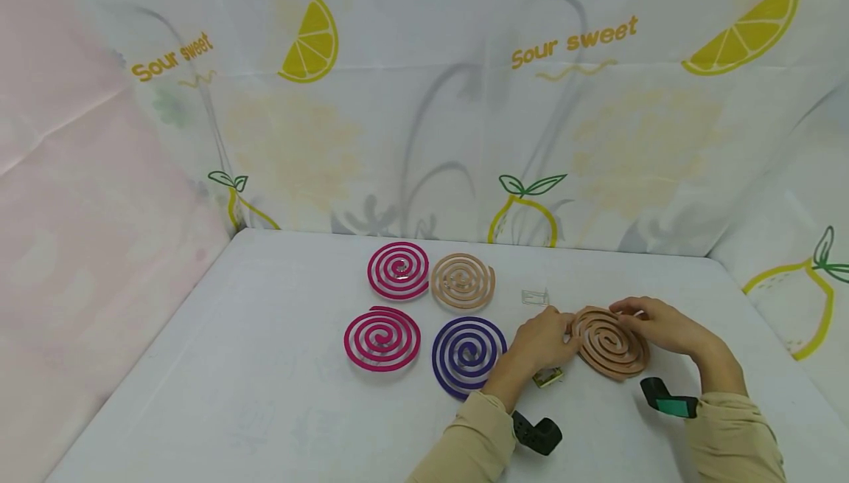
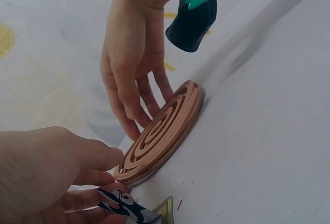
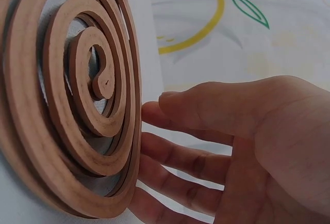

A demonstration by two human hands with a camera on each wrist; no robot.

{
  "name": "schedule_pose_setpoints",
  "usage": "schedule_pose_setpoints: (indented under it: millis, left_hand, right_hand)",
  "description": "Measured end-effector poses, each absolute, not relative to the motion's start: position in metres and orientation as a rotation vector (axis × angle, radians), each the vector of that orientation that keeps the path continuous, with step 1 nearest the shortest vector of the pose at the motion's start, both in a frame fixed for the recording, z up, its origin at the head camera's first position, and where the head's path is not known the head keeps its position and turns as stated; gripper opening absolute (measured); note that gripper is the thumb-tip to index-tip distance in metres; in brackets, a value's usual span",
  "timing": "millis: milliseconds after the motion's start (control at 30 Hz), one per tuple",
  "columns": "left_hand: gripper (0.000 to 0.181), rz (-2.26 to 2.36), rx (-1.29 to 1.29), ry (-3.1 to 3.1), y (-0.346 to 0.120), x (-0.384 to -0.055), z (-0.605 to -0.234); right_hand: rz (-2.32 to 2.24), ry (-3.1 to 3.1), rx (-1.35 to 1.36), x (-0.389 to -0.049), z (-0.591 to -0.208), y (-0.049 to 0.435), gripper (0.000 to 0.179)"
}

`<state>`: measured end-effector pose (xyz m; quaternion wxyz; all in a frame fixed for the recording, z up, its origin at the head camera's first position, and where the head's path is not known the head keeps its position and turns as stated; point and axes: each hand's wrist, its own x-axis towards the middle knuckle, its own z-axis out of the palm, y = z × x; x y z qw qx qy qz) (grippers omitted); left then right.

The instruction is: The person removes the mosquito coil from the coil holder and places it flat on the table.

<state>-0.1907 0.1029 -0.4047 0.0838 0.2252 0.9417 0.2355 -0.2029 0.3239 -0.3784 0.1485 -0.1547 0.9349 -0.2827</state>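
A brown mosquito coil [image 1: 609,343], thick and layered like a nested pair, lies on the right part of the white table. My left hand [image 1: 545,337] pinches its left edge, thumb above and a finger below, as the left wrist view shows. At the opposite edge is my right hand [image 1: 657,323]; in the right wrist view its loosely extended fingers [image 3: 170,175] touch the coil's rim, the tips partly hidden behind it. Beneath my left hand lies a small gold-edged item [image 1: 547,377], and a dark-and-white printed wrapper [image 2: 124,203] shows beside my left fingers.
Left of my hands lie two pink coils [image 1: 382,338], a light tan coil [image 1: 463,281] and a purple coil [image 1: 469,354], which my left forearm partly covers. A small thin metal piece [image 1: 534,297] lies behind my left hand. Printed cloth [image 1: 424,99] walls the table's back.
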Motion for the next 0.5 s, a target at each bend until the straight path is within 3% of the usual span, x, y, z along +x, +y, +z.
schedule_pose_setpoints:
  millis: [500]
  left_hand:
    - [0.041,0.719,0.670,2.809,0.1025,-0.1905,-0.4054]
  right_hand:
    - [-0.810,2.685,-0.442,-0.2037,-0.3790,0.3239,0.033]
